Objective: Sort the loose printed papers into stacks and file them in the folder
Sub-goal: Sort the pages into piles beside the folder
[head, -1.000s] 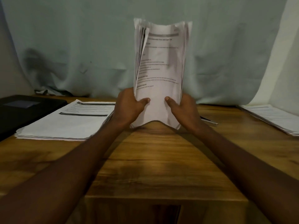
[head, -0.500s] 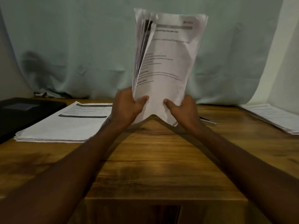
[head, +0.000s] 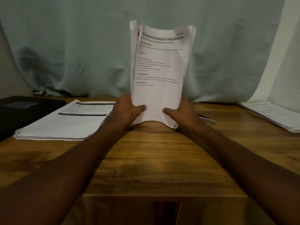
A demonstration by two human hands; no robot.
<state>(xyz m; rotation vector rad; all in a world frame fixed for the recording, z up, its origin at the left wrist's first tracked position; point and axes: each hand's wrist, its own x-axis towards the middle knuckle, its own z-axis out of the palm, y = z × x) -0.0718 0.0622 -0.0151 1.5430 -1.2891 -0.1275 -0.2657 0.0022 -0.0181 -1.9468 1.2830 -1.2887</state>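
Observation:
A thick bundle of printed papers (head: 159, 70) stands upright on its bottom edge on the wooden table (head: 155, 156), its text facing me. My left hand (head: 128, 109) grips its lower left side, thumb across the front sheet. On the lower right side my right hand (head: 181, 112) grips it the same way. The bundle's bottom edge bows upward between my thumbs. A flat stack of printed papers (head: 65, 122) lies on the table to the left. At the far left lies a black folder (head: 24, 111), closed.
Another stack of papers (head: 272, 114) lies at the table's right edge. A metallic pen or clip (head: 208, 119) pokes out behind my right hand. A pale cloth (head: 81, 46) hangs behind the table. The table's front edge (head: 162, 194) is close to me.
The bundle, fanned and tilted right half a second ago, now stands straighter with its sheets closer together, bottom edge back on the table. Both hands keep their grip.

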